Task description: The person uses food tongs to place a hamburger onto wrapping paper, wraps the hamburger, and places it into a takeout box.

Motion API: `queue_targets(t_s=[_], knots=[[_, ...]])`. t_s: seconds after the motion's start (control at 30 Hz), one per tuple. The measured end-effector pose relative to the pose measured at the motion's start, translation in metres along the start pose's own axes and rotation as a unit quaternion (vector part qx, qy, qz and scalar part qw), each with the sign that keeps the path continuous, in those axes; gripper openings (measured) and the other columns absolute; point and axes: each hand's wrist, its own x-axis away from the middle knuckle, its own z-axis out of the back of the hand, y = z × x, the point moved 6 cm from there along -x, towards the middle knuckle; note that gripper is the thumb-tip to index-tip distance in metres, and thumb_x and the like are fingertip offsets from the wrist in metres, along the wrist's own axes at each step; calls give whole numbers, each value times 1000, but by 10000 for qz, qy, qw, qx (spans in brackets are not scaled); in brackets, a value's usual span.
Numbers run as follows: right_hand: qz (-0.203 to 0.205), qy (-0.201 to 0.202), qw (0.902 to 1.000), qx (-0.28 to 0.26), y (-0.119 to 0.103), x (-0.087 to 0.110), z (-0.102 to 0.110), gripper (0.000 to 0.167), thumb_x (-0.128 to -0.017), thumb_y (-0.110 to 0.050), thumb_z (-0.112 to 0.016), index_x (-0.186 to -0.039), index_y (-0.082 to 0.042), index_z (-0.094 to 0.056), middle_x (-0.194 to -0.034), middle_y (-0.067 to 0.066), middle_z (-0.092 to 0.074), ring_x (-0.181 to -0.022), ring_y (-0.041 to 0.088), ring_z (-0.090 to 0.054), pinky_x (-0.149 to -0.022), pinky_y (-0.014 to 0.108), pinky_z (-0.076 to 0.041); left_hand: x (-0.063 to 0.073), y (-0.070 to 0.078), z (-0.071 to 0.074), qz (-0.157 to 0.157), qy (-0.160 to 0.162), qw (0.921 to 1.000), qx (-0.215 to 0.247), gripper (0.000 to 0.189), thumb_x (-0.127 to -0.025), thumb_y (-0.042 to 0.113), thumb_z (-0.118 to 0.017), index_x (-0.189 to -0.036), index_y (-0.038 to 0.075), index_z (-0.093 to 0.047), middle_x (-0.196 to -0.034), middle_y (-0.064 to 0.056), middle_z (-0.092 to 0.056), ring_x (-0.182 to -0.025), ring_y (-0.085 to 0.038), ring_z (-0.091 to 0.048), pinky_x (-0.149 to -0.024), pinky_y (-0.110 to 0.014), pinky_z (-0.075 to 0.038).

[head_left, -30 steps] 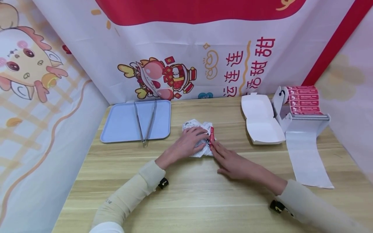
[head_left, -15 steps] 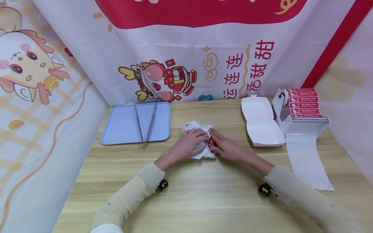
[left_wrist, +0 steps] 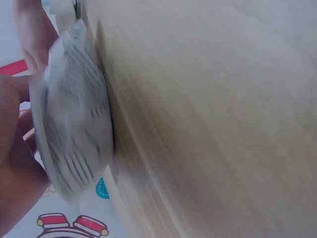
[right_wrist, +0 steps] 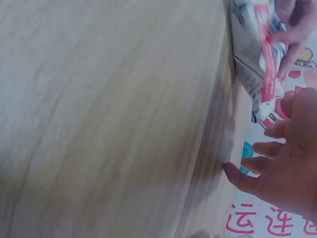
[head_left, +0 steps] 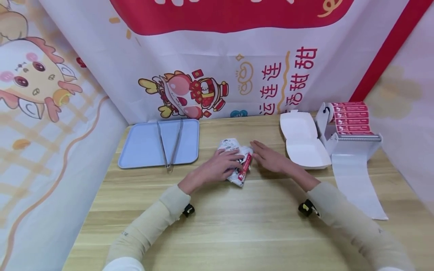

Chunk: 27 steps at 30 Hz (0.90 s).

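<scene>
Paper packet [head_left: 242, 172] is held under the left hand's [head_left: 220, 165] curved fingers [head_left: 233, 157].

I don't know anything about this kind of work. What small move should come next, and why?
I'd guess the right hand should close on the packet's right-hand side. The left hand already holds the packet, while the right hand is just beside it with fingers extended, gripping nothing. With a white box open nearby, a two-handed grip might make lifting steadier.

Beige sleeves [head_left: 149, 226] cover both forearms, with a black device [head_left: 306, 207] at each wrist.
</scene>
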Motion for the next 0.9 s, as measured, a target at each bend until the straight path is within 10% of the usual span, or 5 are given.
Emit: queue_targets(t_s=[0.2, 0.4, 0.63, 0.9], knots=[[-71, 797, 9957, -457, -8, -4, 9, 60, -107, -30, -42, -157, -3, -23, -159, 25, -31, -146, 42, -32, -121, 56, -26, 2, -1, 0, -93, 189, 9988, 440, 25, -94, 3, -55, -106, 20, -67, -151, 4, -51, -150, -19, -33, -124, -52, -20], [539, 1108, 9923, -123, -33, 4, 12, 61, -103, -28, -53, -157, -11, -29, -165, 18, -21, -149, 39, -29, -120, 55, -29, 7, -4, 7, 283, 803, 9952, 485, 36, -98, 19, -58, -133, 13, -55, -157, -6, -43, -151, -23, -30, -123, -51, -25], [594, 885, 9941, -190, -27, 0, 3, 69, -94, -18, -69, -154, -16, -37, -165, 18, -20, -149, 41, -26, -120, 57, -28, 6, -11, -11, 1013, -97, 9929, -617, 85, -96, 63, -49, -162, 24, -11, -170, -2, -8, -157, -26, -1, -123, -59, -18], [283, 713, 9863, -1457, -2, -11, 0, 71, -98, -14, -63, -158, -24, -27, -151, 20, -45, -134, 40, -51, -108, 53, -47, 6, -12, -16, 988, -312, 9911, -840, 86, -96, 64, -48, -162, 28, -6, -170, 1, -6, -157, -26, 2, -124, -59, -15]])
